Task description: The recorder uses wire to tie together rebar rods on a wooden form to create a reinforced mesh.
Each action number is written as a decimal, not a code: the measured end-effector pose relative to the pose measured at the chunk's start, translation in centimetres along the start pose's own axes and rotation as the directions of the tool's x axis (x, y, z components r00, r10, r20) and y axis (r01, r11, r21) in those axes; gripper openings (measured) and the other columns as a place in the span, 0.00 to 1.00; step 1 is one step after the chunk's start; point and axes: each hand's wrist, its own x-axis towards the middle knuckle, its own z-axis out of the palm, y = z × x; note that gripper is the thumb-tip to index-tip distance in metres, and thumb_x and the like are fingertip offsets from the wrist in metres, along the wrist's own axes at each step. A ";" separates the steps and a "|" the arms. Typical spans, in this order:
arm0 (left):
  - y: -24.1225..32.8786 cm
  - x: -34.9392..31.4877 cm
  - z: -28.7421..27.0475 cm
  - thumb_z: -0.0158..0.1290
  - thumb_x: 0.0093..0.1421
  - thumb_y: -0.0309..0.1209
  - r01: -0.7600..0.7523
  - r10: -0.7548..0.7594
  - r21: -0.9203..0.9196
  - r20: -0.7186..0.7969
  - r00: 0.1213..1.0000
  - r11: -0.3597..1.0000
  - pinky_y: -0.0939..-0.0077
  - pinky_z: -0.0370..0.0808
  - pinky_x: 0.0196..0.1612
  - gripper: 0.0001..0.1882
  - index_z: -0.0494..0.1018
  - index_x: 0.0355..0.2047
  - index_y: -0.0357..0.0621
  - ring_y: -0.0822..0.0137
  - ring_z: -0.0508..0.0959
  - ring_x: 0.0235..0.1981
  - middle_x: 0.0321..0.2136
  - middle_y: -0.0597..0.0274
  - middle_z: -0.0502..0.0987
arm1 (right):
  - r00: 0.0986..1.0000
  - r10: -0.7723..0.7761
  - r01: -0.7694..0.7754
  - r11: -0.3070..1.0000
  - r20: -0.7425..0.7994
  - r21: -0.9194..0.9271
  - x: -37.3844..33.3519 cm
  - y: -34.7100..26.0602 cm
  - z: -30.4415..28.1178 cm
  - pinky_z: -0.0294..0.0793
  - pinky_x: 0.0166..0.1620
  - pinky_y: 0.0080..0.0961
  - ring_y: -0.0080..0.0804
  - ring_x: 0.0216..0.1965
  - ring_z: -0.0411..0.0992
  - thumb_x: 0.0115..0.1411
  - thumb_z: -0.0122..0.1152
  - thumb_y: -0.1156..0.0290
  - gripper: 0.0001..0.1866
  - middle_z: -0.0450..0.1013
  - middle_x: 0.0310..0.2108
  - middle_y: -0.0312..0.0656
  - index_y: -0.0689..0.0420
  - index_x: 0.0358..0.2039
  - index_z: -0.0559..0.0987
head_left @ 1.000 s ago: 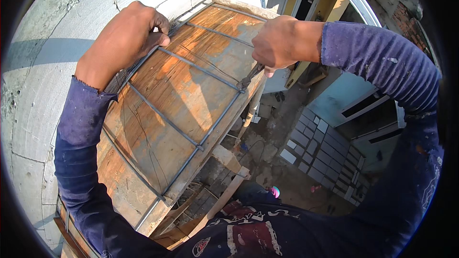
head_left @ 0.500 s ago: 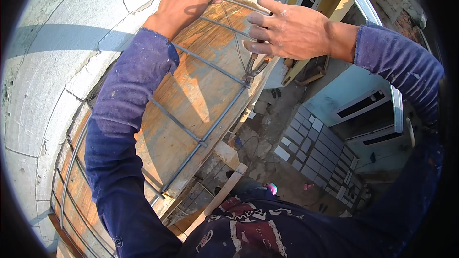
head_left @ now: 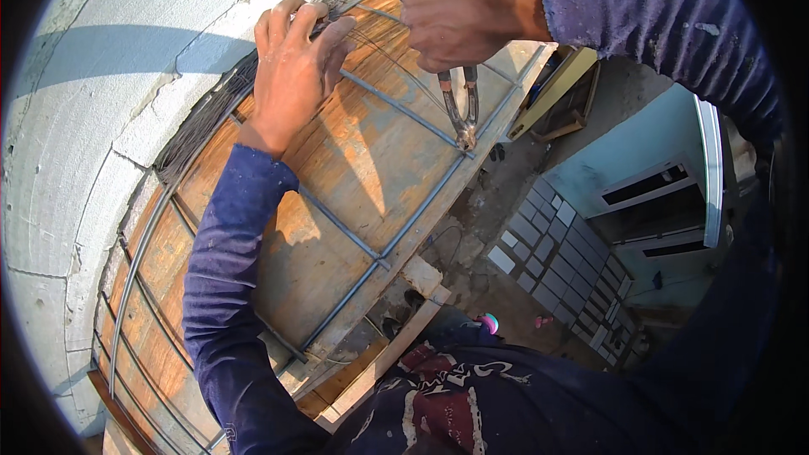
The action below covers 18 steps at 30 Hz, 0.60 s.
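Two clenched pincer handles [head_left: 471, 75] apparently give the right hand [head_left: 459, 17] leverage at the rebar joint [head_left: 468, 154]; the curled left hand's [head_left: 293, 69] grip is unclear.

On the left I see a white wall [head_left: 63, 143], and a band of shadow [head_left: 109, 52] lies across it. Far below, grey tiles [head_left: 543, 246] lie in rows on the ground [head_left: 476, 265], near a blue wall [head_left: 581, 177]. Beside the tiles is a small pink thing [head_left: 543, 321].

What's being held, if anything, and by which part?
The right grip holds the pincers by the handles. Whether the left grip holds any dark wire can't be told.
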 end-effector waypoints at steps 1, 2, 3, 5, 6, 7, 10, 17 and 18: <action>0.6 -0.2 0.2 0.64 0.60 0.33 -0.009 0.012 0.043 -0.080 0.997 0.999 0.50 0.65 0.62 0.18 0.81 0.52 0.60 0.51 0.70 0.60 0.49 0.62 0.76 | 0.998 -0.048 0.048 0.999 0.036 0.018 0.0 0.2 0.0 0.71 0.36 0.30 0.24 0.29 0.77 0.62 0.62 0.58 0.14 0.76 0.19 0.23 0.42 0.19 0.83; 1.3 -0.3 0.4 0.65 0.59 0.32 -0.015 0.029 0.085 -0.161 0.987 0.996 0.49 0.62 0.64 0.23 0.79 0.55 0.63 0.50 0.69 0.62 0.51 0.61 0.76 | 0.993 -0.096 0.093 0.995 0.073 0.037 0.1 0.3 0.1 0.71 0.34 0.31 0.23 0.29 0.78 0.61 0.63 0.59 0.12 0.77 0.19 0.23 0.41 0.20 0.84; 2.1 -0.3 0.6 0.65 0.59 0.32 -0.020 0.032 0.079 -0.162 0.986 0.997 0.49 0.62 0.64 0.23 0.79 0.55 0.63 0.50 0.69 0.62 0.51 0.61 0.76 | 0.993 -0.093 0.090 0.995 0.078 0.041 0.4 0.3 0.1 0.71 0.34 0.31 0.23 0.29 0.78 0.61 0.63 0.59 0.12 0.77 0.19 0.23 0.41 0.20 0.84; 3.5 -0.5 0.4 0.65 0.57 0.29 -0.021 0.042 0.139 -0.147 0.988 0.990 0.48 0.60 0.67 0.28 0.76 0.60 0.58 0.49 0.68 0.65 0.55 0.59 0.75 | 0.981 -0.068 0.054 0.995 0.182 0.084 1.6 0.0 0.3 0.76 0.37 0.34 0.32 0.32 0.81 0.57 0.68 0.57 0.09 0.80 0.22 0.30 0.45 0.26 0.87; 4.1 -1.1 0.5 0.65 0.57 0.29 -0.022 0.042 0.139 -0.139 0.989 0.990 0.48 0.60 0.67 0.28 0.76 0.60 0.58 0.49 0.68 0.65 0.55 0.59 0.75 | 0.982 -0.070 0.055 0.994 0.175 0.089 2.5 -0.5 2.0 0.76 0.37 0.34 0.32 0.32 0.81 0.57 0.68 0.57 0.09 0.80 0.22 0.30 0.45 0.26 0.87; 5.2 -1.0 1.6 0.63 0.57 0.28 -0.080 0.080 -0.003 -0.080 0.994 0.997 0.47 0.59 0.68 0.29 0.75 0.61 0.54 0.50 0.68 0.65 0.55 0.58 0.75 | 0.988 -0.050 0.070 0.988 -0.146 0.134 2.6 -1.0 6.0 0.73 0.35 0.37 0.36 0.29 0.77 0.60 0.61 0.62 0.09 0.76 0.22 0.37 0.49 0.25 0.83; 8.8 -1.5 2.2 0.58 0.57 0.24 0.007 0.015 -0.256 0.083 0.996 0.967 0.49 0.63 0.66 0.28 0.74 0.60 0.43 0.50 0.72 0.63 0.54 0.52 0.77 | 0.674 0.028 0.108 0.985 -0.738 0.136 2.1 -1.9 11.3 0.68 0.32 0.37 0.40 0.27 0.72 0.62 0.55 0.67 0.13 0.72 0.21 0.43 0.50 0.19 0.77; 10.6 0.8 5.0 0.50 0.67 0.26 0.597 -0.176 -0.732 0.573 0.800 0.329 0.58 0.76 0.58 0.25 0.67 0.64 0.32 0.50 0.79 0.55 0.52 0.46 0.79 | 0.945 0.297 -0.124 0.717 -0.140 0.686 -5.2 -1.2 12.6 0.75 0.32 0.37 0.47 0.28 0.77 0.60 0.58 0.62 0.15 0.79 0.25 0.49 0.57 0.21 0.80; 11.4 1.9 5.7 0.49 0.70 0.27 0.707 -0.163 -0.708 0.696 0.699 0.009 0.58 0.77 0.58 0.24 0.66 0.64 0.30 0.51 0.80 0.54 0.52 0.46 0.80 | 0.946 0.296 -0.129 0.714 -0.130 0.689 -6.3 -1.8 15.0 0.75 0.32 0.37 0.47 0.28 0.77 0.60 0.58 0.62 0.15 0.79 0.25 0.49 0.57 0.21 0.80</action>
